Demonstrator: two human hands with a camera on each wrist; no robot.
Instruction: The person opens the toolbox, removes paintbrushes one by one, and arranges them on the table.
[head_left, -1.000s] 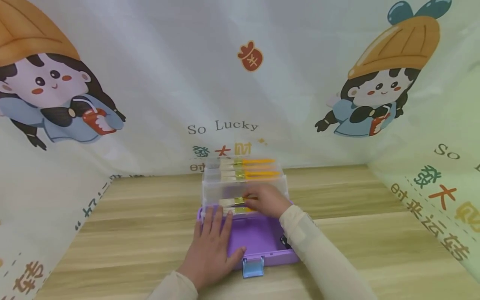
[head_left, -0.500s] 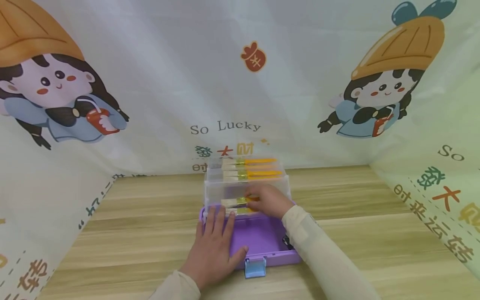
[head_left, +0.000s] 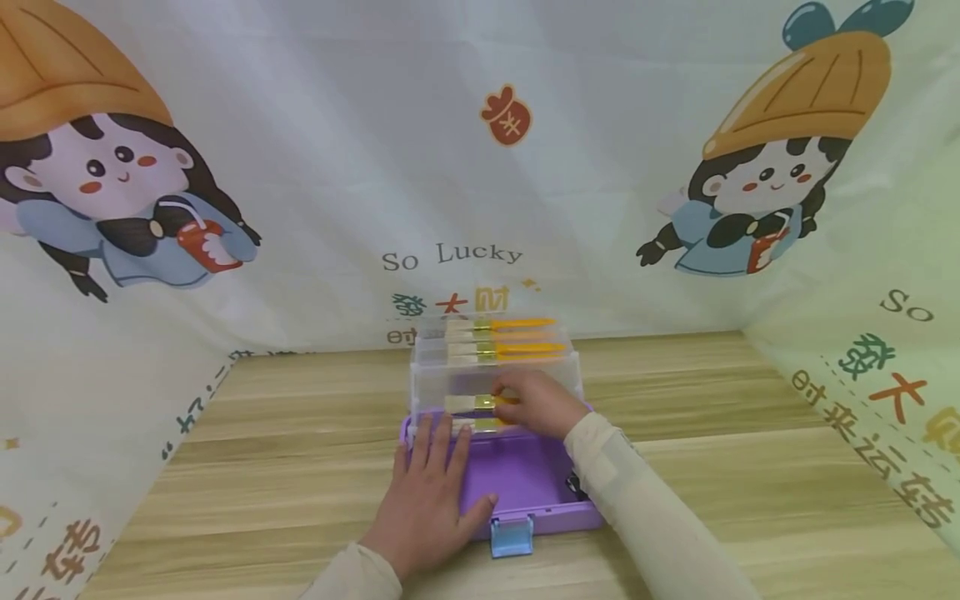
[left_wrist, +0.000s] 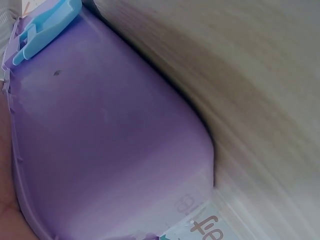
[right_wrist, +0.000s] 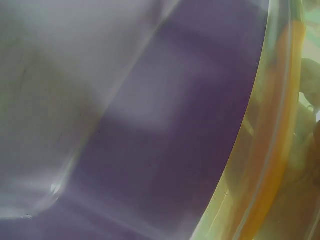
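Observation:
In the head view a purple box [head_left: 513, 471] stands open, with clear stepped trays [head_left: 431, 383] rising behind its base. My right hand [head_left: 542, 404] pinches a paintbrush [head_left: 463, 404] by its yellow handle, mostly covered by the fingers. Its pale bristles point left, just above another paintbrush [head_left: 468, 424] in the lowest tray. Spread over the box's left side, my left hand [head_left: 427, 508] rests with straight fingers. In the left wrist view the box's purple outer wall [left_wrist: 110, 130] fills much of the picture. The right wrist view shows blurred clear plastic and a yellow-orange handle [right_wrist: 280, 150].
Upper trays hold several more paintbrushes [head_left: 517, 350]. A blue latch [head_left: 512, 537] hangs at the box's front. A small dark object [head_left: 574, 485] sits inside at the right. Wooden tabletop [head_left: 285, 475] surrounds the box, and a printed cloth [head_left: 337, 167] hangs behind.
The head view has shifted slightly. The pinched paintbrush lies a little more level than before; both hands stay in nearly the same places on the box.

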